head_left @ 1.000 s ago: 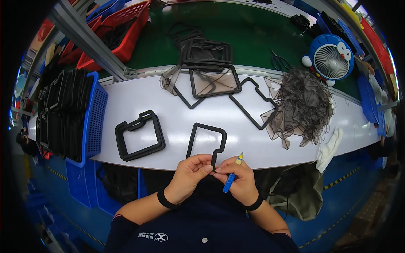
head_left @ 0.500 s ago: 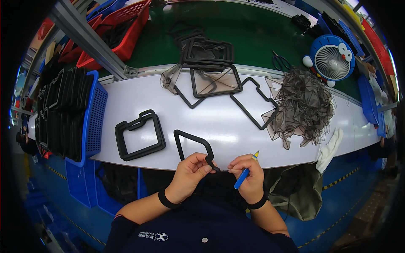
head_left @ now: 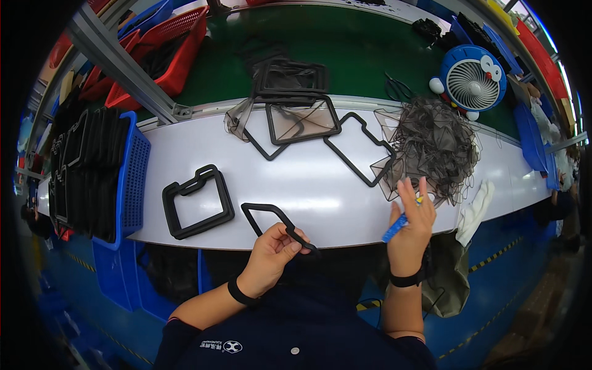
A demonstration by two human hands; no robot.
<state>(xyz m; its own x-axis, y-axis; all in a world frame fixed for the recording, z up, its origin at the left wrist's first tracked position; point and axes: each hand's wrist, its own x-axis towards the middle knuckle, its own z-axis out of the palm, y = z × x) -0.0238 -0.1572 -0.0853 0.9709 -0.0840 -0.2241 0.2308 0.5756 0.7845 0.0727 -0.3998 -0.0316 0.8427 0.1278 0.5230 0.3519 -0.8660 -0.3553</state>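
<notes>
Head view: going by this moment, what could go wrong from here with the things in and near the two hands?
The right hand carries a blue-and-yellow tool right by the mesh pile; the tool might snag the thin mesh.

The mesh pieces lie in a tangled heap, so taking one could drag others along.

The left hand alone pinches the black frame near the front edge of the table; it could twist or slip off.

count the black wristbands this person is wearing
2: one wristband just behind the left hand, which holds a black frame; a second band just behind the right hand, which holds a blue tool. Neither looks hidden.
</notes>
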